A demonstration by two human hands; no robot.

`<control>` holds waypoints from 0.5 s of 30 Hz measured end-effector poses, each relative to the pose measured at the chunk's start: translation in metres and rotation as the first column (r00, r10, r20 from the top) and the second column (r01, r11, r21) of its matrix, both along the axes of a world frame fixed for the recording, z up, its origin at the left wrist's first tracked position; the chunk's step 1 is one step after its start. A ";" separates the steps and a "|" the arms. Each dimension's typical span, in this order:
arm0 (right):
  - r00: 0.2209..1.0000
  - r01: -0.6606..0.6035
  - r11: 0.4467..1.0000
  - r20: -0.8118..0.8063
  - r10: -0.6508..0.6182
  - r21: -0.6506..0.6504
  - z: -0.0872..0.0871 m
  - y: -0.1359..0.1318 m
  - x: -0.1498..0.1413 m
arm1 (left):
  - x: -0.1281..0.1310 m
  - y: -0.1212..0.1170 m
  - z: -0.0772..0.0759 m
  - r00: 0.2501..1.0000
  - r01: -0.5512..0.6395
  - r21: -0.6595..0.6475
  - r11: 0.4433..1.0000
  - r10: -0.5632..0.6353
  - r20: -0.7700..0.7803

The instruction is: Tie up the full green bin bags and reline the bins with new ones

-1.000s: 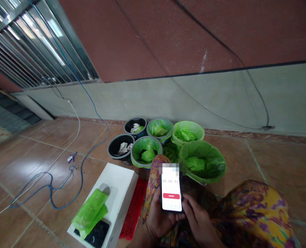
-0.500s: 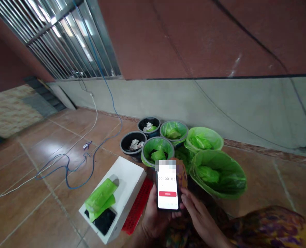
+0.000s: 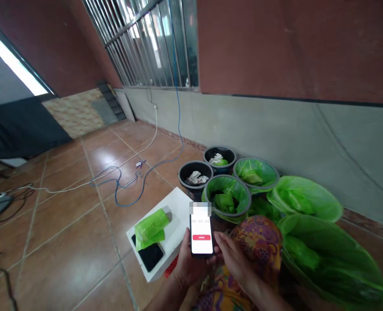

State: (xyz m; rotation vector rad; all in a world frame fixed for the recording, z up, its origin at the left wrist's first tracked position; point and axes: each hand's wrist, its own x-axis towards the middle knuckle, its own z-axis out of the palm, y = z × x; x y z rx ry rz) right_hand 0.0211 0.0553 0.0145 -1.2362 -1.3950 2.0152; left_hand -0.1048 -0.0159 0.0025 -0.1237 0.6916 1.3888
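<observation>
While the left hand (image 3: 188, 263) grips a phone (image 3: 201, 233) with a timer on its screen, the right hand (image 3: 233, 259) is open, and its fingers are just beside the phone's right edge. The phone is held above the corner of a white box (image 3: 178, 207) on the tile floor (image 3: 64, 242), near buckets (image 3: 226, 198) with green plastic bags (image 3: 304, 198).

And the top of the phone screen (image 3: 201, 210) was blurred out, the left forearm (image 3: 165, 298) cut off below!
</observation>
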 end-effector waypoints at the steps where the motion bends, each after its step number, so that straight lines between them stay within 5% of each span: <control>1: 1.000 -0.004 1.000 0.013 0.004 -0.011 -0.008 0.001 -0.007 | -0.005 -0.001 -0.004 1.000 -0.016 -0.024 1.000 0.016 0.002; 6: 0.994 0.006 1.000 0.112 -0.007 0.013 -0.043 0.006 -0.040 | -0.026 -0.001 -0.026 0.992 -0.106 -0.104 0.989 0.112 0.057; 15: 0.993 -0.036 0.999 0.110 0.034 0.017 -0.055 0.016 -0.063 | -0.045 0.007 -0.052 0.975 -0.150 -0.115 0.982 0.166 0.145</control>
